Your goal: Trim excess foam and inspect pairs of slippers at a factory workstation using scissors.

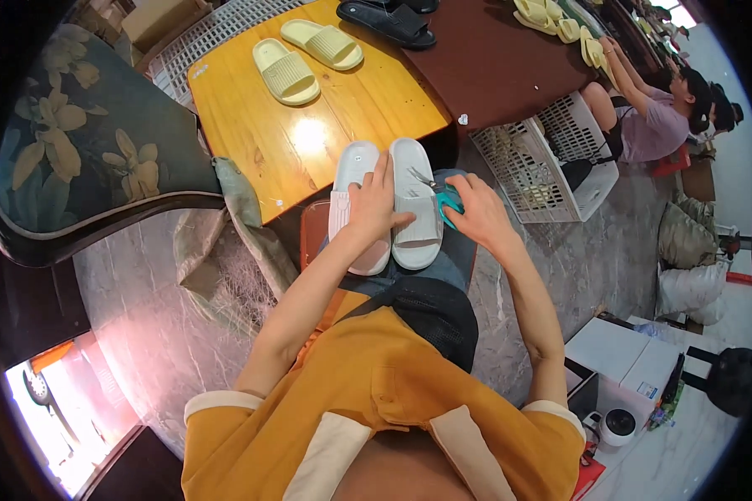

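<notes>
A pair of white slide slippers rests side by side on my lap, the left slipper (340, 213) and the right slipper (415, 238), toes pointing away from me. My left hand (371, 204) lies flat over the left slipper's strap, fingers stretched forward and the thumb reaching onto the right slipper. My right hand (479, 210) grips small scissors (449, 205) by their teal handles. Their metal blades are spread a little and point over the right slipper's insole, just past its strap.
Ahead is a yellow wooden table (234, 125) bearing a pair of pale yellow slippers (286, 73); black slippers (388, 23) lie at a brown table (501, 75). White plastic crates (551, 167) stand at right, near a seated person (656, 125). An upholstered chair (100, 142) and a sack (217, 259) are at left.
</notes>
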Demonstrator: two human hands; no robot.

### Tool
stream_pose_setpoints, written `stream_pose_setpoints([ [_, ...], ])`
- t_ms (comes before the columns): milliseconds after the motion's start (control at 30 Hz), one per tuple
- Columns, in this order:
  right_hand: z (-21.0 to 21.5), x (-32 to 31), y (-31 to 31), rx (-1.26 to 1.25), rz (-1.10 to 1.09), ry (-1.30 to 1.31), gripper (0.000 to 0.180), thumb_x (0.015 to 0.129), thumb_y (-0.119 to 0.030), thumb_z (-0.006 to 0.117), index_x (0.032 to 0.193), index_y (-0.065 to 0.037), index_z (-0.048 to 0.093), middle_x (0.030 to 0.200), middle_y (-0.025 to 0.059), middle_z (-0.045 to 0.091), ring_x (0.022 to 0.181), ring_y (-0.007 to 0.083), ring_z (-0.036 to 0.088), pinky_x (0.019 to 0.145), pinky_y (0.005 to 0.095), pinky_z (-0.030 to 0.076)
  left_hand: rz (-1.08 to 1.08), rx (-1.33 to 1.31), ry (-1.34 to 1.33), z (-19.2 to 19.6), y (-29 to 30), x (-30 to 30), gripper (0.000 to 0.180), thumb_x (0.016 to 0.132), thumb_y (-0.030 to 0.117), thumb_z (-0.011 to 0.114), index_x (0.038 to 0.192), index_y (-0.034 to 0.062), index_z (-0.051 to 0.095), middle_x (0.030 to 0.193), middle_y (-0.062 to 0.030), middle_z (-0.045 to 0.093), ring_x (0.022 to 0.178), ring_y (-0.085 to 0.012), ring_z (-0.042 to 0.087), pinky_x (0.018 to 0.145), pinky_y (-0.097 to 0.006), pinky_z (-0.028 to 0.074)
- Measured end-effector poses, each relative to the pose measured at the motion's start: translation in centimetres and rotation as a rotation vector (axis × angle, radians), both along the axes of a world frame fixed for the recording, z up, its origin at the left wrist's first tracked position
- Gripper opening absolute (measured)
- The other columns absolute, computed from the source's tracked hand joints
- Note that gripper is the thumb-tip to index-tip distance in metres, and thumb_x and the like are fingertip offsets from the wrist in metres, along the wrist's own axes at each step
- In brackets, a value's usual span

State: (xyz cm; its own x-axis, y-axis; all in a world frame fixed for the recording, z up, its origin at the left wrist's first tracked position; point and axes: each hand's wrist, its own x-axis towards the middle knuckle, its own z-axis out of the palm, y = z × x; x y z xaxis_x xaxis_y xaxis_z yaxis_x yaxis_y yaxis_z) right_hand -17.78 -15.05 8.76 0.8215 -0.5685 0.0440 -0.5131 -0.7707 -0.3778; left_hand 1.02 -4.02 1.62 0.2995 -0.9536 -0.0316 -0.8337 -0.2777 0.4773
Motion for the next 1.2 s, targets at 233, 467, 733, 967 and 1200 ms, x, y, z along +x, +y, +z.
stream_pose_setpoints([
  [233,0.8,0.8,0.1,0.066,-0.03,0.015,0.04,0.081,-0.019,0.071,0.116,-0.006,0.055,0.105,0.0172,0.059,0.097,0.0392,0.06,0.081,0.0469,0.049,0.006,0.032,0.03,0.4,-0.1,-0.1,0.125,0.056,0.045,0.087,0.154,0.0012,0.022,0.161,-0.0116,0.024,0.123,-0.0329,0.052,0.086,-0.05,0.043],
  [467,-1.0,2.1,-0.2,0.105,-0.043,0.041,0.033,0.083,-0.02,0.071,0.108,-0.005,0.055,0.098,0.0176,0.062,0.092,0.0404,0.063,0.075,0.0502,0.051,-0.019,-0.067,-0.062,-0.3,0.3,-0.3,0.121,0.058,0.044,0.088,0.152,-0.0013,0.026,0.162,-0.0093,0.022,0.115,-0.0282,0.054,0.083,-0.046,0.043],
  [733,-6.3,5.1,-5.2,0.05,-0.15,-0.061,0.038,0.084,-0.026,0.071,0.116,-0.008,0.062,0.105,0.0171,0.066,0.098,0.0397,0.064,0.079,0.05,0.052,-0.104,-0.18,-0.153,-1.8,1.0,-0.4,0.077,0.069,0.046,0.079,0.128,0.0014,0.057,0.132,-0.0063,0.055,0.102,-0.0267,0.056,0.083,-0.041,0.041],
  [967,-13.4,15.0,-11.6,0.248,-0.159,-0.047,0.041,0.08,-0.028,0.071,0.109,0.0,0.066,0.094,0.0244,0.067,0.095,0.0396,0.065,0.081,0.0465,0.05,-0.137,-0.236,-0.154,-2.0,1.3,-0.6,0.039,0.077,0.046,0.071,0.093,0.0102,0.064,0.097,-0.0045,0.06,0.095,-0.0252,0.057,0.081,-0.04,0.042],
  [1200,-13.6,17.8,-7.5,0.117,0.131,-0.231,0.019,0.086,-0.011,0.063,0.102,-0.005,0.071,0.095,0.0161,0.066,0.09,0.0333,0.066,0.078,0.0406,0.053,-0.108,-0.321,-0.103,-3.2,1.9,-0.5,0.039,0.077,0.044,0.071,0.088,0.0078,0.062,0.091,-0.0071,0.058,0.092,-0.0255,0.057,0.08,-0.039,0.043],
])
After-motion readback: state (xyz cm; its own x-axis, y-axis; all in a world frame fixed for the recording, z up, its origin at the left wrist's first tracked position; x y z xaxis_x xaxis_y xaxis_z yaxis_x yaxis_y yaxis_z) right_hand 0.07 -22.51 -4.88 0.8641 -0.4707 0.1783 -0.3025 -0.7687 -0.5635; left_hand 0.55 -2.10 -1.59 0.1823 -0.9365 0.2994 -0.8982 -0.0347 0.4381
